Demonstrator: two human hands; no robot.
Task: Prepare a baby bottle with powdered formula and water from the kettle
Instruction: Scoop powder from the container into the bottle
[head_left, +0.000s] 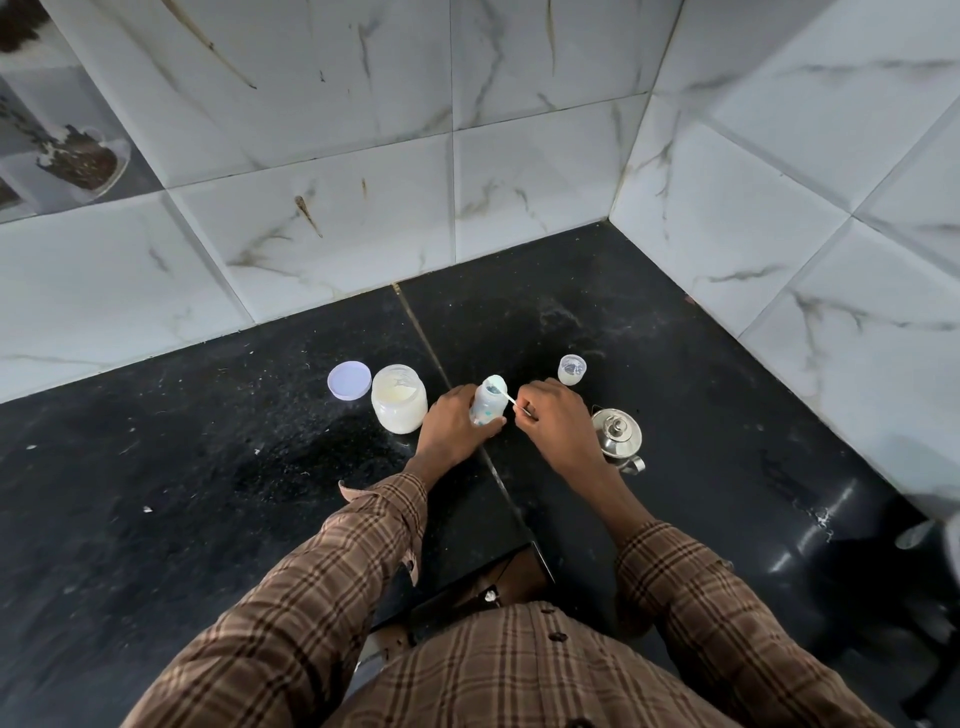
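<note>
A clear baby bottle (485, 405) stands upright on the black counter (208, 467), and my left hand (454, 423) wraps around its lower body. My right hand (553, 421) pinches the handle of a white scoop (500, 388), whose bowl rests over the bottle's open mouth. An open jar of pale formula powder (399, 399) stands just left of my left hand. Its lilac lid (349, 380) lies flat further left. A small steel kettle (617, 434) sits right of my right wrist. The bottle's cap with teat (572, 370) stands behind my right hand.
White marble-look tiled walls (779, 234) close the counter at the back and right, forming a corner. Powder specks dot the counter. A dark seam runs diagonally under the bottle. A shelf with jars shows at the upper left.
</note>
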